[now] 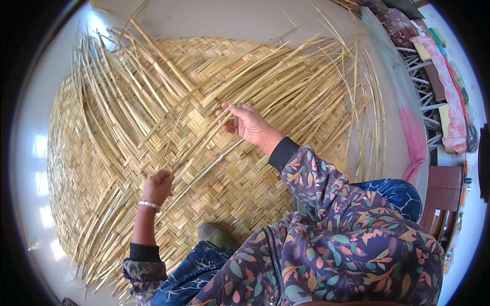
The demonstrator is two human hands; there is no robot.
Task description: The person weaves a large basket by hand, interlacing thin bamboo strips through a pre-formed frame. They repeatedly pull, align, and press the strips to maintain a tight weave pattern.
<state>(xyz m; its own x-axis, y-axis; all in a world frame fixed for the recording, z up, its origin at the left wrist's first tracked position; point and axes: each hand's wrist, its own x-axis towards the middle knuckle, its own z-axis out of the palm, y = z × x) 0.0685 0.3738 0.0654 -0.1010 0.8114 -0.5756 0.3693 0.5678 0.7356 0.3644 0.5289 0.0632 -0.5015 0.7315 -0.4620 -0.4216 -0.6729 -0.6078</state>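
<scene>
Mat [245, 173]: woven dry straw strips, matt, rough. Loose reeds [127, 86]: same, stiff. Bracelet [149, 205]: shiny metal. Jacket [347, 239]: soft printed cloth. Floor [214, 18]: smooth, glossy.

Half-woven straw mat [153, 153], loose strips [204, 137] fanned

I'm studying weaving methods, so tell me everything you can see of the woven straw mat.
The woven straw mat is a large, flat, pale yellow sheet of flattened reed strips plaited in a diagonal herringbone pattern. It lies spread on a smooth light floor. Its far part is unfinished: long loose strips fan out across and beyond it. The left hand presses a fist on it, the right hand pinches loose strips, and a foot rests on its near edge.
</scene>
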